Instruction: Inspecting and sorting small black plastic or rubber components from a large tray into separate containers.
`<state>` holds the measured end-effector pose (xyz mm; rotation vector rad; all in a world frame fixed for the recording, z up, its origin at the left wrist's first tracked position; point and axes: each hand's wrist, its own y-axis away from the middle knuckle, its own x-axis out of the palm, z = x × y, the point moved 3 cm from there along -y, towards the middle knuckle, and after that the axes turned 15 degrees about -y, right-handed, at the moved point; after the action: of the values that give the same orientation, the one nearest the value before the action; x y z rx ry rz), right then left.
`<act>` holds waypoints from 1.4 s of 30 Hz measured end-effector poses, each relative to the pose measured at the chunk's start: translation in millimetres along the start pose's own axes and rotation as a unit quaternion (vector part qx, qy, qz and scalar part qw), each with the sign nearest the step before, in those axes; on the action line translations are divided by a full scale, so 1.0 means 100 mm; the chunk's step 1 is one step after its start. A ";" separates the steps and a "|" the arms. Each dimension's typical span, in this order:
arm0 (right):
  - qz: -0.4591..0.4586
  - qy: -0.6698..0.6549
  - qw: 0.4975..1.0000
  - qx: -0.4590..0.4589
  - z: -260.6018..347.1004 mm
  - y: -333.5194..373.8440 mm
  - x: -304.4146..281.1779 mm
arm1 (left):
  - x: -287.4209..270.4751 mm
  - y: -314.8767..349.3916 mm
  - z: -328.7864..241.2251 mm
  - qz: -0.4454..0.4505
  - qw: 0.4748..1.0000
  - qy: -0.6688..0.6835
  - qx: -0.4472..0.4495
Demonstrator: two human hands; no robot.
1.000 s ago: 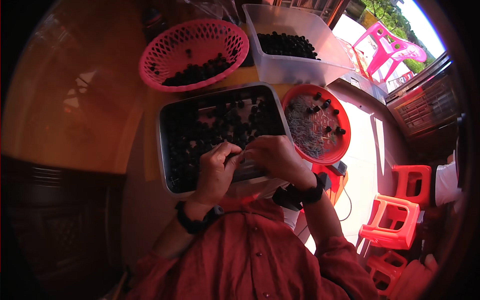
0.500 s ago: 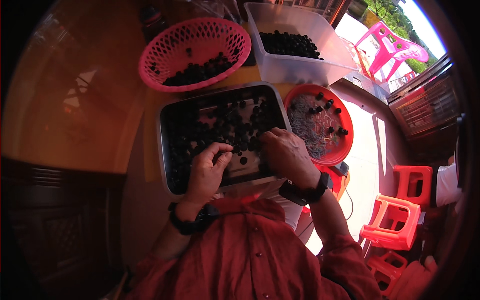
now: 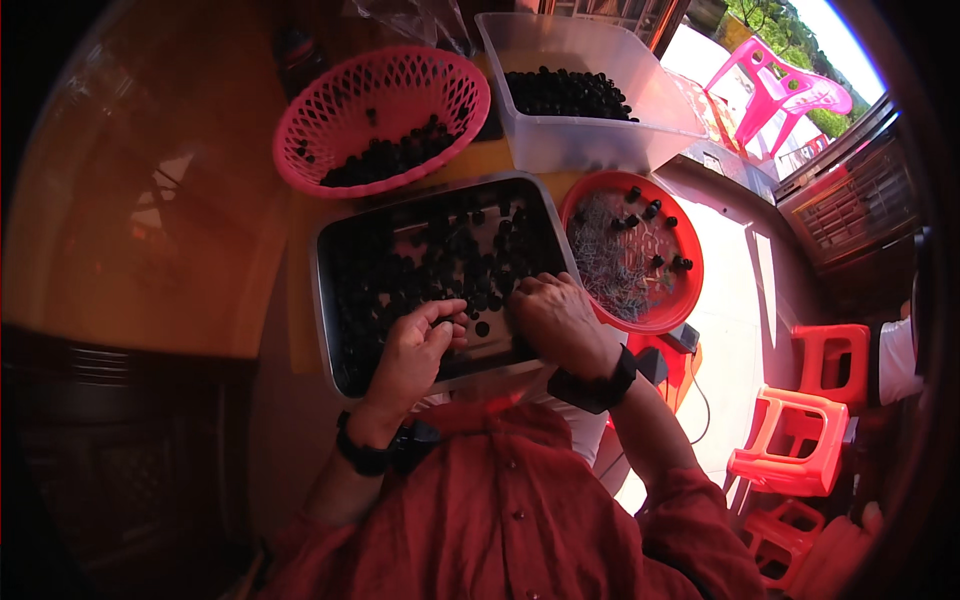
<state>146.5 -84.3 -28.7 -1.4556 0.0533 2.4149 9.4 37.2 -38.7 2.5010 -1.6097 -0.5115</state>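
Observation:
A metal tray (image 3: 548, 205) lies in front of me with many small round black parts (image 3: 480, 270) spread over its bottom. Over its near middle is my left hand (image 3: 410, 350), thumb and fingers drawn together around something small and dark that I cannot make out. My right hand (image 3: 565, 322) reaches over the tray's right side, knuckles up and fingers curled downward. Its fingertips, and whatever they may hold, are hidden. To the right stands a round red tray (image 3: 692, 240) with a heap of thin grey pieces (image 3: 615, 270) and several black parts.
Behind the metal tray, a pink lattice basket (image 3: 325, 110) and a translucent plastic bin (image 3: 580, 150) hold more black parts. Brown wooden furniture (image 3: 150, 230) fills the left. Red stools (image 3: 795, 440) stand at the right, and a pink chair (image 3: 765, 90) is farther back.
My left fingers have shifted and curled closer to the thumb. The right hand stays bent over the tray's right side. The whole view has shifted slightly.

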 end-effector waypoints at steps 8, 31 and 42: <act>0.039 -0.007 0.999 0.010 0.04 -0.03 0.05 | 0.00 0.05 -0.07 0.021 0.998 0.053 0.004; -0.221 -0.689 0.686 0.072 0.29 0.21 0.10 | 0.16 0.09 -0.15 -0.044 0.982 0.156 0.096; -0.291 -0.459 0.838 -0.037 0.43 0.22 -0.06 | 0.18 0.09 -0.10 -0.035 0.974 0.197 0.105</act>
<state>105.4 -98.5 -5.9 -0.1287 -0.6094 2.3003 12.1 16.3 -31.1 2.5962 -1.4882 0.1567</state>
